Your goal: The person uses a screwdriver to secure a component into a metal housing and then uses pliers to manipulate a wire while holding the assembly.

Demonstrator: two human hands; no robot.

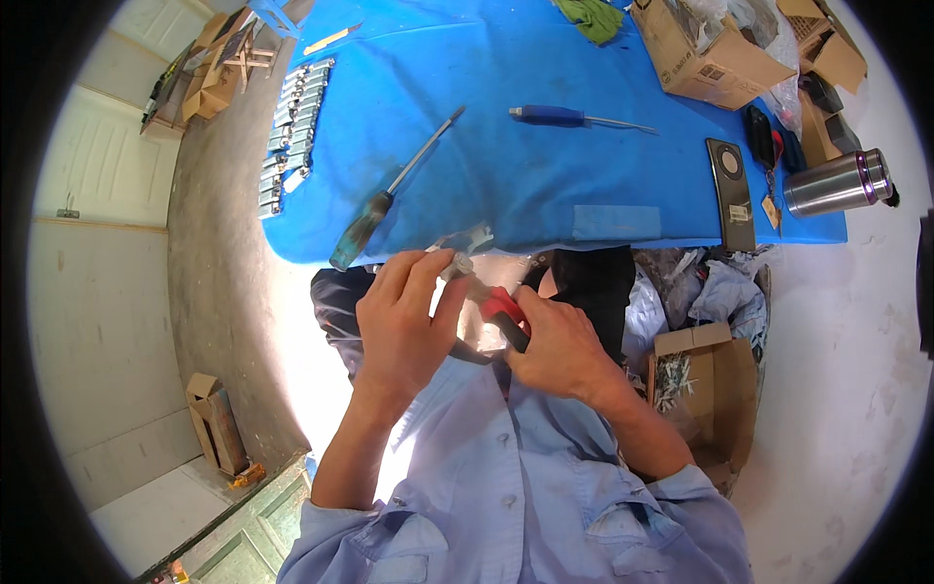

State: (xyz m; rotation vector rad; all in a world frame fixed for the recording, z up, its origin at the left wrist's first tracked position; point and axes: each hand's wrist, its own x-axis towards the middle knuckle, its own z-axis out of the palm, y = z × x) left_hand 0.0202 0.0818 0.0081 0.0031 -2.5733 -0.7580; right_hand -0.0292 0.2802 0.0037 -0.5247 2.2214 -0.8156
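Just off the near edge of the blue-covered table, my left hand (407,310) pinches a small shiny, pale part (458,264), whose exact kind I cannot make out. My right hand (564,343) is closed around pliers with red and black handles (500,306). Their jaws point toward the small part; glare and my fingers hide whether they touch it. On the table, a screwdriver with a dark greenish handle (364,230) lies closest to my left hand. Farther back is a blue-handled screwdriver (553,116).
Several small metal parts (305,115) stand in rows along the table's left side, near a utility knife (333,39). At right are a phone (731,195), a steel bottle (832,184) and a cardboard box (710,63). An open carton (725,394) with metal pieces sits below, right of my lap.
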